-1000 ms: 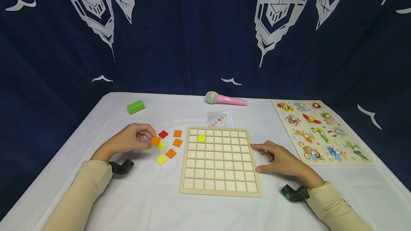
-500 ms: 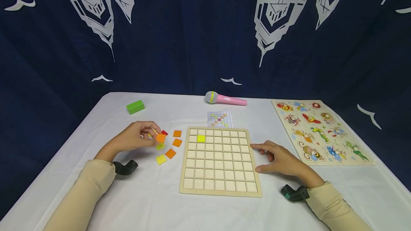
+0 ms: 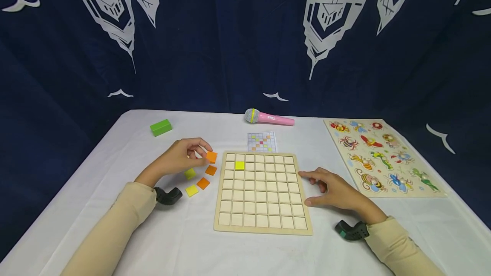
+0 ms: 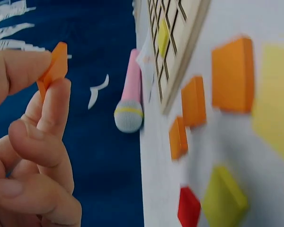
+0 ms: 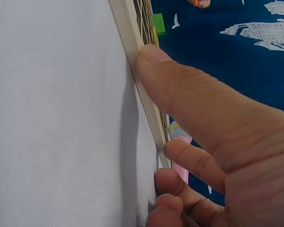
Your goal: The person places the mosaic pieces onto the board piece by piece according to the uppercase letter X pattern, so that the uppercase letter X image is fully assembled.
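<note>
One orange tile (image 3: 211,157) pinched by the left hand (image 3: 186,154), raised left of the grid board (image 3: 261,196); right hand (image 3: 333,190), loosely spread, touches its right edge; keep that pinch light (corners free!), board steady

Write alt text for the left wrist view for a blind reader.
A left hand pinches a flat, square orange tile. Nearby on white cloth lie three more orange tiles, two yellow tiles and one red tile, with a pale wooden grid board and a pink microphone beyond.
</note>
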`<move>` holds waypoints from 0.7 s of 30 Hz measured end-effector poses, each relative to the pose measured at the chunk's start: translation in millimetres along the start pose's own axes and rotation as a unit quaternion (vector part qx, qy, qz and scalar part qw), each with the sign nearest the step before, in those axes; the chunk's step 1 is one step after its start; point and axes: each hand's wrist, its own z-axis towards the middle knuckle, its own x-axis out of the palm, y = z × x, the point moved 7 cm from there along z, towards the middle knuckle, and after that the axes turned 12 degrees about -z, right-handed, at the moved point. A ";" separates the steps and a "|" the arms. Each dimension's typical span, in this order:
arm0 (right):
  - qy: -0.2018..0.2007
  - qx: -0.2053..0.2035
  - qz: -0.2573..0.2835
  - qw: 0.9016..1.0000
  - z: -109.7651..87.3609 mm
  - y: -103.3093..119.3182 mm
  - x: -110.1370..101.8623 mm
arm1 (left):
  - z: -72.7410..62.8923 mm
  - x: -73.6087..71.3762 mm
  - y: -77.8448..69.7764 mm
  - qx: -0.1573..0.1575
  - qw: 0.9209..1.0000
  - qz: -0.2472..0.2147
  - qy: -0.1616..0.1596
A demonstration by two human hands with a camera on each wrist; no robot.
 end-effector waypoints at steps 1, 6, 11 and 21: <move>0.000 0.000 -0.001 1.000 0.1 0.0 0.0 | 2.5 2.8 -2.1 0.000 1.000 0.000 0.000; -0.001 0.003 -0.005 1.000 0.7 -0.4 -0.2 | 13.4 16.4 -12.5 0.006 1.000 -0.007 0.005; -0.002 0.001 -0.005 1.000 0.4 -0.5 -0.3 | 22.8 30.1 -21.4 0.007 1.000 -0.012 0.013; -0.002 0.002 -0.002 1.000 0.3 -2.0 0.4 | 44.0 57.8 -25.1 -0.018 1.000 -0.007 0.020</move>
